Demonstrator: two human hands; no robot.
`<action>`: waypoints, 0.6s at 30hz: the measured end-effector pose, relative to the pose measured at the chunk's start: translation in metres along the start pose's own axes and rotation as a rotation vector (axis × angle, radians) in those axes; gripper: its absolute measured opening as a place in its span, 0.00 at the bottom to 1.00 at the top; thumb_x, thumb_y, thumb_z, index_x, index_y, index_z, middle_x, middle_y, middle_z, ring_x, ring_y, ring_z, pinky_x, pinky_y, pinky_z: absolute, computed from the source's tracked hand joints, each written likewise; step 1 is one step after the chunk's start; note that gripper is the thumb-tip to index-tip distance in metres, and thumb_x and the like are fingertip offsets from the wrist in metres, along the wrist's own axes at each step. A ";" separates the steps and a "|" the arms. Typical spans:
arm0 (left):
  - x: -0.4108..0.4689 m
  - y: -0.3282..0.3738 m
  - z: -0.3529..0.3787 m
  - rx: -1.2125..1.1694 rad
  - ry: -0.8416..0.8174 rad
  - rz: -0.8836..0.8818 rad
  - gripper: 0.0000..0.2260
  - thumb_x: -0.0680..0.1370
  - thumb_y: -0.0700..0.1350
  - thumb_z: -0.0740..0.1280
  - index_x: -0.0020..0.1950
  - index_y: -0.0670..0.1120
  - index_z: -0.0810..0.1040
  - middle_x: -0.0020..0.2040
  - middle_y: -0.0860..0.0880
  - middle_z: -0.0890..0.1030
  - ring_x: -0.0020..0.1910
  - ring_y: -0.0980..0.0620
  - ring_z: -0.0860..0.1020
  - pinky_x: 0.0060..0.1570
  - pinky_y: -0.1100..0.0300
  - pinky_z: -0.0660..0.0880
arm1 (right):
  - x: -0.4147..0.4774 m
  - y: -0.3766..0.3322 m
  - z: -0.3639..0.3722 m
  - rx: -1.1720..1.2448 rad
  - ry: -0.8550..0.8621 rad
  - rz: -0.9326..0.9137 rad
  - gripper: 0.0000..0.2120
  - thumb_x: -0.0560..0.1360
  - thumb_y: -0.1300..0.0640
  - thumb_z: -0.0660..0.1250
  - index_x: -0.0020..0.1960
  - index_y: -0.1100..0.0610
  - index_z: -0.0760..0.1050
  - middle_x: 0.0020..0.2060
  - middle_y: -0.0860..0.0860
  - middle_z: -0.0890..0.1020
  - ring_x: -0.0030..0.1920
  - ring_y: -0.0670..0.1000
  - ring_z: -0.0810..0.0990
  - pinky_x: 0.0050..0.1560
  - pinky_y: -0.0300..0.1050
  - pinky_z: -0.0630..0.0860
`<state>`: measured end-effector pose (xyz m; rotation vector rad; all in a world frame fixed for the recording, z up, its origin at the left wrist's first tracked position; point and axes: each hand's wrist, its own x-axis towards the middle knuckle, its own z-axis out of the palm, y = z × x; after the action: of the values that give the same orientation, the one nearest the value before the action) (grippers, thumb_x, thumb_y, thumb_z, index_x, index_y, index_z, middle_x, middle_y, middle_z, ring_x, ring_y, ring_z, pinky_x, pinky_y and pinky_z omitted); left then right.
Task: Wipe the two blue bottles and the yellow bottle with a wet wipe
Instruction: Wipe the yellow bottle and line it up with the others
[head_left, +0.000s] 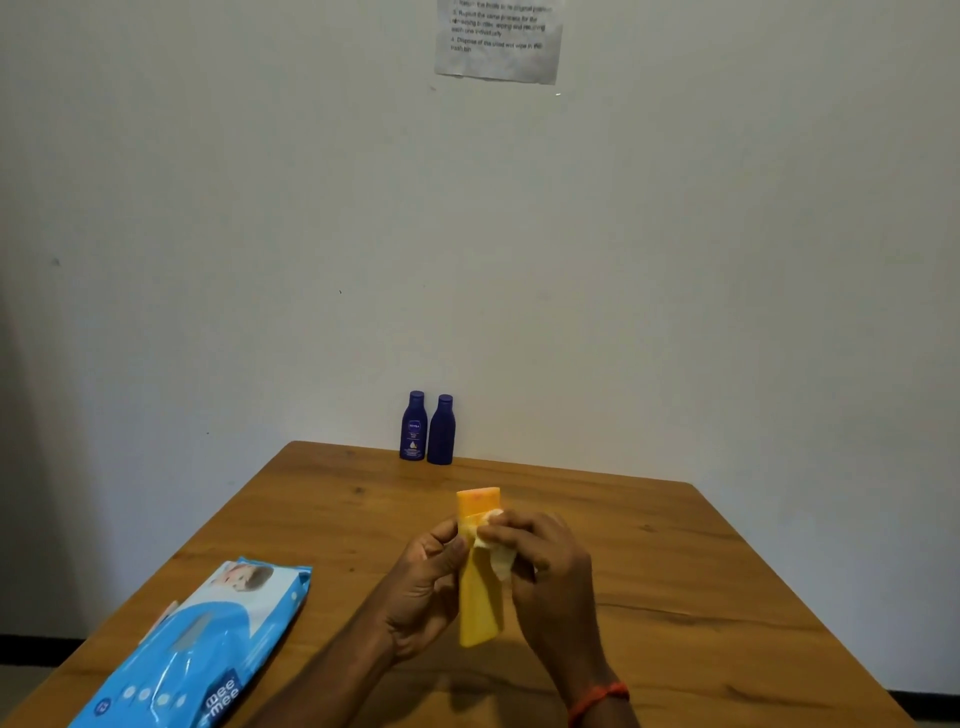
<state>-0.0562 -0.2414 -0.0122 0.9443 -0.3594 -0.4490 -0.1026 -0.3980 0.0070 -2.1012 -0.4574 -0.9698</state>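
Yellow bottle (480, 603), flat-sided with a darker orange top, is held upright over the table (675, 571). I note my left hand (423, 587) gripping its edge, right hand (550, 561) pinching the white wet wipe (498, 558) against it.

Wooden table (675, 571) with knotty brown grain, labelled blue bottle (413, 427) and plain blue bottle (441, 431) upright just beside each other at its far edge, blue wet-wipe pack (208, 644) lying flat at its near left

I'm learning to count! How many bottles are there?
3. A labelled blue bottle and a plain blue bottle stand together at the far edge of the table; the left hand holds the yellow bottle.
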 end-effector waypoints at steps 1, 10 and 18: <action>0.000 0.000 0.001 -0.009 -0.004 0.000 0.32 0.61 0.50 0.84 0.62 0.42 0.81 0.58 0.37 0.82 0.55 0.39 0.81 0.52 0.45 0.79 | -0.005 -0.004 0.001 -0.008 -0.032 -0.029 0.14 0.71 0.56 0.69 0.56 0.47 0.81 0.52 0.40 0.78 0.56 0.40 0.76 0.50 0.33 0.78; -0.004 0.001 0.014 0.014 -0.030 -0.024 0.37 0.66 0.50 0.82 0.70 0.38 0.73 0.57 0.37 0.81 0.51 0.43 0.82 0.53 0.46 0.79 | 0.030 -0.004 -0.004 -0.063 0.137 0.036 0.18 0.71 0.70 0.70 0.54 0.50 0.82 0.51 0.41 0.79 0.54 0.43 0.77 0.50 0.43 0.81; -0.002 0.011 0.010 -0.018 -0.005 0.020 0.34 0.62 0.51 0.84 0.64 0.41 0.79 0.59 0.37 0.81 0.57 0.39 0.80 0.62 0.38 0.73 | 0.025 -0.011 -0.006 -0.005 0.029 -0.078 0.13 0.71 0.60 0.70 0.53 0.47 0.81 0.52 0.41 0.79 0.56 0.40 0.76 0.52 0.38 0.79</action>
<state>-0.0598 -0.2415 0.0022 0.9214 -0.3686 -0.4356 -0.0955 -0.3955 0.0341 -2.0843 -0.5261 -1.0449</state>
